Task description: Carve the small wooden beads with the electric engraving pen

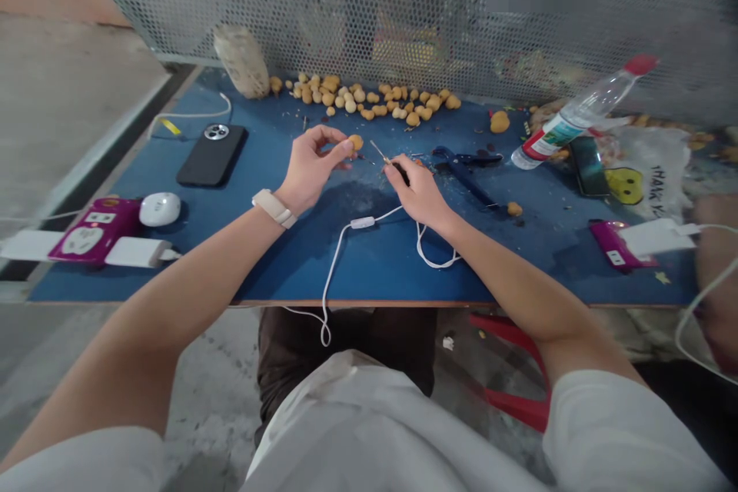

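The left hand (308, 169) is closed to a light pinch, thumb and forefinger holding a small tan ball (356, 142) just above the blue counter (374, 269). The other fingers are curled loosely. At three o'clock of it the right hand (418, 188) has its fingers folded tightly round the near end of a thin metal pin (378, 151), whose tip points toward ten o'clock at the ball and stops just short of it. To do this well, I judge the ball should be gripped by its sides so no fingertip lies in line with the tip. The pin should meet it square and centred, and both wrists should rest on the counter for steadiness. A heap of like balls (369, 98) lies at twelve o'clock against the mesh screen (403, 8). Blue-handled cutters (461, 165) lie at two o'clock of the right hand, and a white cable (346, 238) runs beneath the wrists.
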### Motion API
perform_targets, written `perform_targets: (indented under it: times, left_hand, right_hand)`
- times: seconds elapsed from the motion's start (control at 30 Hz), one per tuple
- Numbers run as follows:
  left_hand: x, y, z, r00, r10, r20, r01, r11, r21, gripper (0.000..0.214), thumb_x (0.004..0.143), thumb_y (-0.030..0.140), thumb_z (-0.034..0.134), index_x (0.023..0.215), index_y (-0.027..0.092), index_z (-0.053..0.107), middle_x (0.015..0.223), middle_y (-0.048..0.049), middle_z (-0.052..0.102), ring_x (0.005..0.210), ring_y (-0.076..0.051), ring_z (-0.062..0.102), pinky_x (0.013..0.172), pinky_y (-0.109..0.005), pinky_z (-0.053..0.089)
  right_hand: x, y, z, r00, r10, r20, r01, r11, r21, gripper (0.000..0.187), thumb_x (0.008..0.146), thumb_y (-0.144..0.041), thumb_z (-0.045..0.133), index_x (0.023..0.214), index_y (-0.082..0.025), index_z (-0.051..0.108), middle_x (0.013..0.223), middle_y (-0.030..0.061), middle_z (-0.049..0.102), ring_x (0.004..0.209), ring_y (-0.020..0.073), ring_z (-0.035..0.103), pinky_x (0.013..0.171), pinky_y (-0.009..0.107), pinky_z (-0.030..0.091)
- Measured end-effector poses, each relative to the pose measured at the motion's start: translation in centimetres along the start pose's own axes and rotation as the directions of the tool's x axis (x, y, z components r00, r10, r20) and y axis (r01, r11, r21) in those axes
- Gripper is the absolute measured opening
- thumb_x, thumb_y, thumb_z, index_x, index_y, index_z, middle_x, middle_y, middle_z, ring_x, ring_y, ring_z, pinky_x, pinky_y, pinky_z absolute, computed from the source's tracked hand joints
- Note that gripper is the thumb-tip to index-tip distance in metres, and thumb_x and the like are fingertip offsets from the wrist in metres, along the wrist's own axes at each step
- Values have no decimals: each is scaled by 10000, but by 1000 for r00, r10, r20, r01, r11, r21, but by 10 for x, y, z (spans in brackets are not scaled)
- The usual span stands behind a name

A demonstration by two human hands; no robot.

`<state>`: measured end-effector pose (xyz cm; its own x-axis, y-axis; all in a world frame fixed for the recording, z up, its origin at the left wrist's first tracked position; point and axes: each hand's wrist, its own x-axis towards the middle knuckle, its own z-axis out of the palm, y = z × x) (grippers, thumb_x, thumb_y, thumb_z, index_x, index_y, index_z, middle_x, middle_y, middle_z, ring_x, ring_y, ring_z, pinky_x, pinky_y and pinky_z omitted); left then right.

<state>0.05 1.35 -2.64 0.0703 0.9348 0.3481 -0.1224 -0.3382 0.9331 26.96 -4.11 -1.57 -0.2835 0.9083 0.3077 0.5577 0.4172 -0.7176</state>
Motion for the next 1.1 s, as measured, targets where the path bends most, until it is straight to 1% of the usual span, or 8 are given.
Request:
perform_targets:
  times: [0.07, 0.1, 0.23, 0.37, 0.53, 0.7, 0.93, 1.1]
  left_hand:
    - [1, -1, -1, 999, 35, 0, -35, 999, 34, 519, 1034, 552, 1136, 1074, 240, 724, 1081, -42, 903, 867, -160, 921, 709, -236, 722]
    - [2, -2, -1, 998, 55, -2, -55, 998, 43, 537, 1029, 573, 1138, 1082, 243, 718, 1097, -37, 904, 871, -156, 924, 727, -236, 731]
    - [2, -1, 0, 995, 104, 3, -104, 993, 56, 586, 1004, 613, 1155, 1113, 250, 708, 1162, -30, 912, 995, -171, 958, 942, -290, 804]
    - [0, 0, 1, 990, 120, 72, -126, 987, 96, 551, 1037, 624, 1124, 1210, 249, 759, 1249, -62, 941, 1044, -185, 966, 1008, -323, 818]
    - [-3, -3, -1, 982, 158, 101, -171, 976, 135, 487, 1073, 600, 1087, 1269, 224, 847, 1299, -100, 962, 1086, -216, 978, 1058, -366, 832]
    - [-4, -5, -3, 974, 174, 145, -195, 970, 146, 446, 1098, 570, 1062, 1308, 220, 881, 1310, -109, 973, 1102, -227, 987, 1087, -386, 839]
    - [-5, -3, -3, 965, 202, 166, -234, 951, 204, 413, 1134, 553, 1038, 1271, 233, 815, 1326, -105, 967, 1203, -228, 987, 1119, -361, 831]
    - [-5, -6, -2, 968, 203, 149, -233, 948, 215, 361, 1136, 451, 1034, 1235, 237, 761, 1351, -96, 948, 1198, -217, 989, 1137, -365, 829]
  right_hand:
    - [0, -1, 1, 1000, -3, 0, 3, 1000, 21, 976, 1113, -1215, 344, 1158, -304, 692, 850, 37, 665, 767, 284, 621, 782, 447, 484]
    - [0, -2, 1, 1000, -7, 4, 7, 1000, 25, 980, 1107, -1220, 350, 1155, -303, 693, 850, 35, 666, 760, 281, 614, 784, 448, 486]
    - [0, -4, 1, 1000, -25, 8, 25, 999, 24, 1013, 1089, -1238, 339, 1147, -294, 702, 864, 39, 688, 766, 277, 618, 800, 449, 499]
    - [0, -3, 2, 999, -32, 21, 32, 999, 14, 985, 1119, -1210, 345, 1153, -292, 702, 870, 42, 706, 764, 274, 626, 798, 447, 496]
    - [0, -3, 3, 999, -40, 23, 39, 999, 16, 975, 1120, -1209, 346, 1152, -297, 691, 876, 42, 721, 769, 277, 635, 801, 451, 500]
    - [0, -5, 2, 999, -41, 19, 40, 999, 22, 973, 1117, -1212, 349, 1136, -301, 688, 871, 41, 724, 766, 272, 631, 801, 449, 500]
    - [0, -3, 2, 1000, -26, 16, 26, 1000, 18, 999, 1106, -1222, 338, 1150, -292, 698, 851, 37, 689, 746, 272, 608, 781, 452, 474]
    - [-1, -4, 4, 999, -42, 9, 41, 999, 27, 979, 1113, -1217, 342, 1148, -305, 698, 855, 34, 713, 761, 277, 633, 786, 447, 495]
